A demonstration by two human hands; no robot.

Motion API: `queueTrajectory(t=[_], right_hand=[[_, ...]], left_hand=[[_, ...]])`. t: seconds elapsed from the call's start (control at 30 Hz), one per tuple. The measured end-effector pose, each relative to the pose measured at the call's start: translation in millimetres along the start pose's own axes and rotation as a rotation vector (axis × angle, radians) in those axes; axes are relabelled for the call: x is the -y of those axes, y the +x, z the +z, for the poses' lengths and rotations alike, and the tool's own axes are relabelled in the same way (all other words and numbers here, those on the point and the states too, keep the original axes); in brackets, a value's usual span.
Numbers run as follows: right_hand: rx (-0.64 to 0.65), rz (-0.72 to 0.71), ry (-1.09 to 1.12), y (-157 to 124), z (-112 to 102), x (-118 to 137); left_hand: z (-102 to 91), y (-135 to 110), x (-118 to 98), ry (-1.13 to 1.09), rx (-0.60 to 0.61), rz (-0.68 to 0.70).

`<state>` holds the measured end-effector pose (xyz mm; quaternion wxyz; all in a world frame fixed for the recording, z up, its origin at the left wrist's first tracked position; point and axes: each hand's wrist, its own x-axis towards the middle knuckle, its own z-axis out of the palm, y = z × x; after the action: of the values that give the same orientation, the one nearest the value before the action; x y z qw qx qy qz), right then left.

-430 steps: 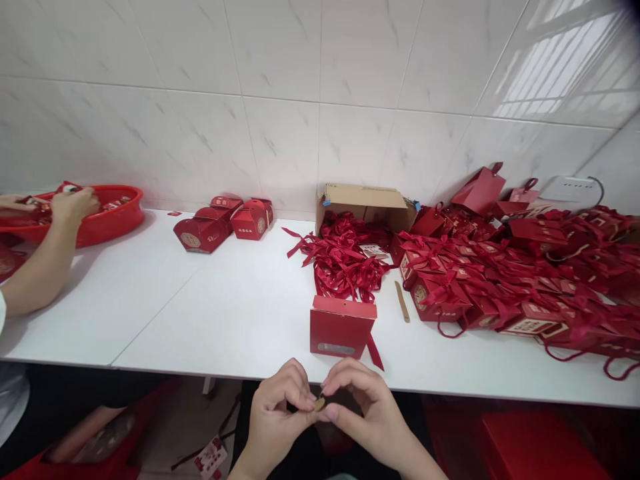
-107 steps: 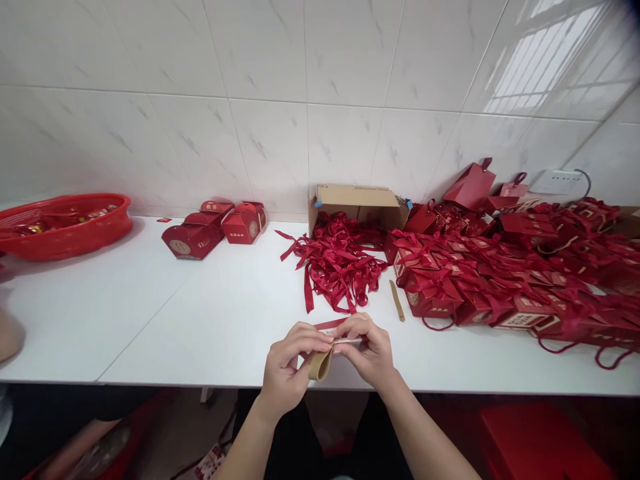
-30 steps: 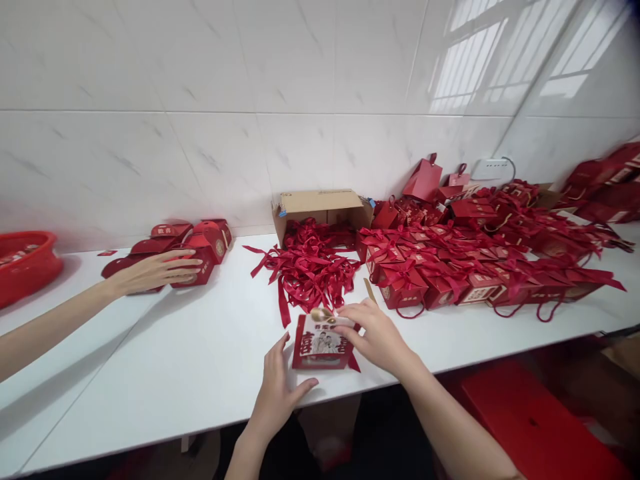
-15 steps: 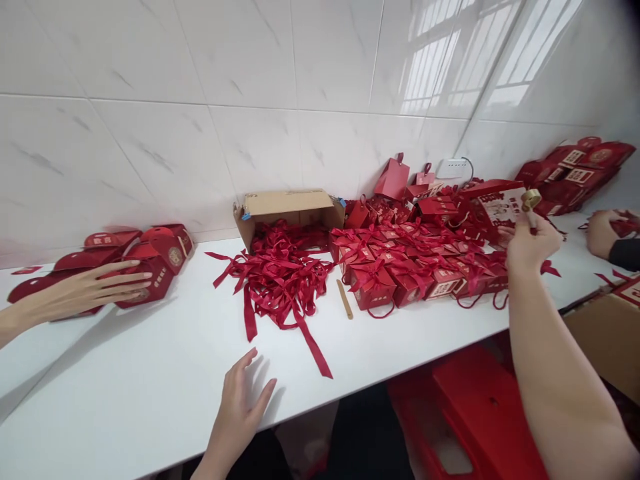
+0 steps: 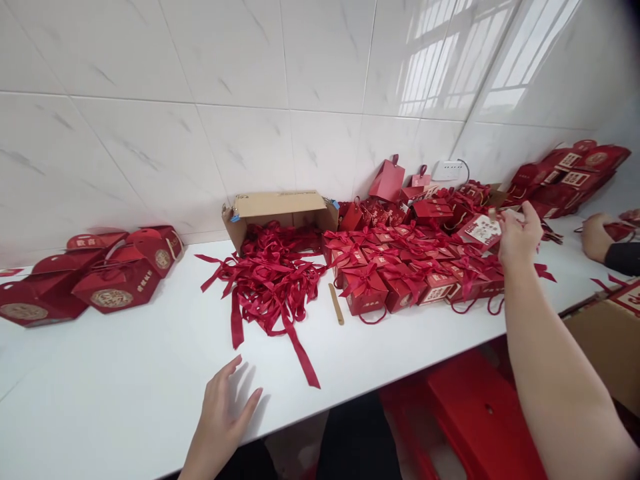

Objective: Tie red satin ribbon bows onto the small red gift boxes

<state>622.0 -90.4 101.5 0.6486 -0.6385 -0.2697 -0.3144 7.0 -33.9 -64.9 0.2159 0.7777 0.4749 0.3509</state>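
Note:
My right hand (image 5: 520, 239) reaches over the right end of the rows of gift boxes, its fingers closed at the edge of a red gift box (image 5: 483, 230) with a white printed face. A small brownish piece shows at its fingertips, too small to name. My left hand (image 5: 220, 408) hovers near the table's front edge, fingers apart and holding nothing. Beyond it lies a tangled heap of red ribbons (image 5: 273, 280), spilling from an open cardboard box (image 5: 280, 202). Rows of red gift boxes with bows (image 5: 367, 290) stand to the right of the heap.
On the left of the white table (image 5: 120, 387) sit several larger red boxes (image 5: 117, 283). A flat tan strip (image 5: 336, 304) lies beside the ribbons. Another person's hand (image 5: 597, 237) is at far right, near stacked red boxes (image 5: 575, 177). Below stands a red stool (image 5: 480, 407).
My right hand has lowered the box with the white face toward the others. Another person's hand at the left boxes has gone out of view. My left hand keeps its pose.

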Motion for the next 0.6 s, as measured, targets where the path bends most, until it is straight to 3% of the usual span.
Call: queueTrajectory(t=[0.1,0.13,0.27,0.37,0.43,0.53,0.6], right_hand=[[0.097,0.038,0.095,-50.5,-10.6,32.9],[0.22,0.062,0.184,-79.0,-15.3,50.7],[1.03,0.298,0.588,-221.9,-26.2,130.0],[1.437,0.447,0.751,-308.0,-15.7,163.4],[1.48,0.587,0.687,-337.6,-1.3,165.8],[1.289,0.796,0.546,-345.5,18.6,150.7],[1.15,0.851,0.505,-339.0,24.1,137.9]], left_hand=[[-0.9,0.5,1.5,0.02,0.031,0.015],[-1.3,0.5,2.2,0.025,0.035,0.018],[-2.9,-1.0,1.8,0.033,0.051,0.006],[-4.6,-3.2,-2.5,0.024,0.072,-0.015],[-5.8,-4.9,-5.3,0.003,0.049,-0.02],[-7.6,-7.2,-6.6,-0.026,0.016,-0.01],[-8.9,-7.9,-5.4,-0.034,0.031,0.002]])
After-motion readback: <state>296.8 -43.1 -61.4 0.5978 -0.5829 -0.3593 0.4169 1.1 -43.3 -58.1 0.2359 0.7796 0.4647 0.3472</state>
